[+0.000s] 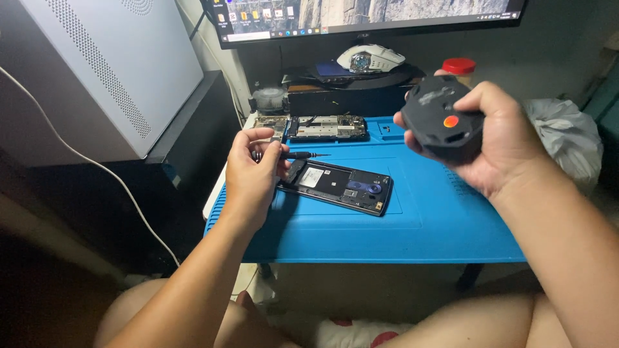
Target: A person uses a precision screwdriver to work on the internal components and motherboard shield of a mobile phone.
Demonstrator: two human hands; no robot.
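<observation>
The person sits low at a small tabletop covered by a blue work mat. The right hand is raised above the mat and closed around a black computer mouse, turned belly up so its underside with an orange dot faces the camera. The left hand is closed on a small screwdriver, pinched near its top with the tip pointing right, just above an opened phone that lies flat on the mat with its back cover off. Behind it rests a bare circuit board, and farther back a white mouse sits on a dark stand under a monitor.

To my eye, the step in hand is inspecting the mouse's underside with the driver at the ready. Getting the driver to it would call for bringing the tip across to the raised mouse and holding the shell steady, tilted so its screws can be seen.

Whether the underside has screws I cannot tell; the fingers cover its edges and the surface is dark. The monitor is cut off at the top, the grey computer case at the left edge. A red-lidded jar is half hidden behind the right hand, and a crumpled plastic bag sits beside it.
</observation>
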